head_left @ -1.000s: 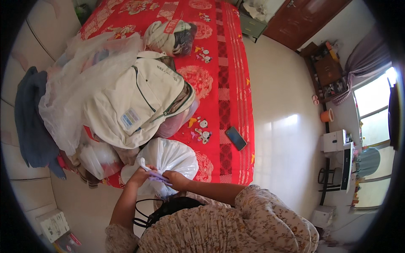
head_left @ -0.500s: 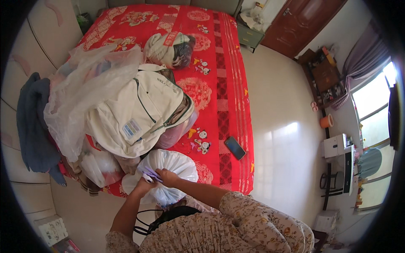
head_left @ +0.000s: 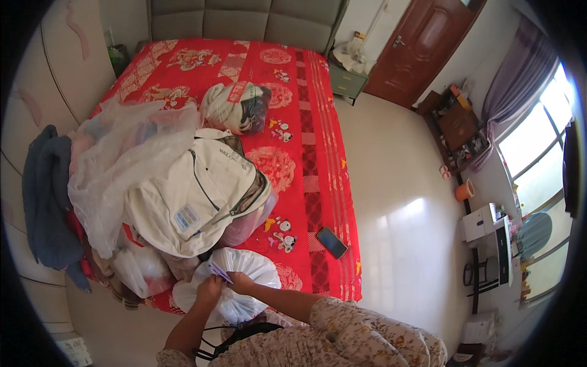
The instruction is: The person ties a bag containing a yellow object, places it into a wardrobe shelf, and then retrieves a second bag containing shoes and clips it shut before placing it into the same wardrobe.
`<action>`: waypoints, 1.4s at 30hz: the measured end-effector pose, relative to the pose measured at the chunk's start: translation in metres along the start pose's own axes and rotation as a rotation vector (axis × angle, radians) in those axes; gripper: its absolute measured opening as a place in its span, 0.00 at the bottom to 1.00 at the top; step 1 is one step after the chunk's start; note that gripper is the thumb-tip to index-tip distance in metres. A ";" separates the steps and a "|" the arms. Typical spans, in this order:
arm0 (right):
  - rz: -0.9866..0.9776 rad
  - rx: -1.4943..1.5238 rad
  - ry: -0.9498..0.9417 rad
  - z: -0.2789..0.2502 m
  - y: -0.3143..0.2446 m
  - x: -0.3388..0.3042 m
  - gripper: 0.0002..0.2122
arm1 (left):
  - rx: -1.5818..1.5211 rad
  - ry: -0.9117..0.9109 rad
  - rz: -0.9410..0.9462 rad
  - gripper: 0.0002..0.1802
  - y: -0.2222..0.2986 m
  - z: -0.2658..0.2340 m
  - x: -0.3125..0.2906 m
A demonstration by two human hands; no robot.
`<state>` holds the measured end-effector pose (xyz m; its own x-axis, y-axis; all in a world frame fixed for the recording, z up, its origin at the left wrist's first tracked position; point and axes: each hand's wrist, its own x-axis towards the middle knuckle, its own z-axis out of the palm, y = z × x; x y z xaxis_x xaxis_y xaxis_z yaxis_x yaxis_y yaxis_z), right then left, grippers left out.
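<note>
A full white plastic bag [head_left: 254, 266] sits at the near edge of the bed, its top gathered under my hands. My left hand [head_left: 210, 290] is closed at the gathered top. Close beside it, my right hand [head_left: 240, 283] pinches a flat purple strip [head_left: 219, 271] that sticks up between the two. Both hands seem to grip this strip; their fingertips are partly hidden. Just beyond the bag lies a cream backpack [head_left: 195, 196], spread over other bundles, with its zip partly open.
Red patterned bedding [head_left: 312, 183] covers the bed. A clear plastic sheet [head_left: 116, 177] and a blue-grey cloth [head_left: 46, 208] lie at left. Farther off is a clear bag of clothes [head_left: 235, 107]. A phone [head_left: 332, 242] lies near the bed's right edge, beside pale floor [head_left: 397, 244].
The view has tilted up, so the bed and its things sit lower in the picture. My hands stay together at the bag's top, and the purple strip now stands more upright.
</note>
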<state>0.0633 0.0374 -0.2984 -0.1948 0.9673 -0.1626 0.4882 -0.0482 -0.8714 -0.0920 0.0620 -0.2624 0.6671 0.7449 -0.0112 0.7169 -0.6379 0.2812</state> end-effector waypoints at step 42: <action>0.065 -0.223 -0.253 0.007 0.008 0.011 0.13 | -1.726 -0.583 -0.656 0.17 -0.057 0.038 -0.033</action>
<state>0.0594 0.0457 -0.3106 -0.3483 0.8701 -0.3488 0.6750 -0.0254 -0.7374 -0.1472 0.0659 -0.3140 0.6555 0.3712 -0.6576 0.1461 0.7920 0.5927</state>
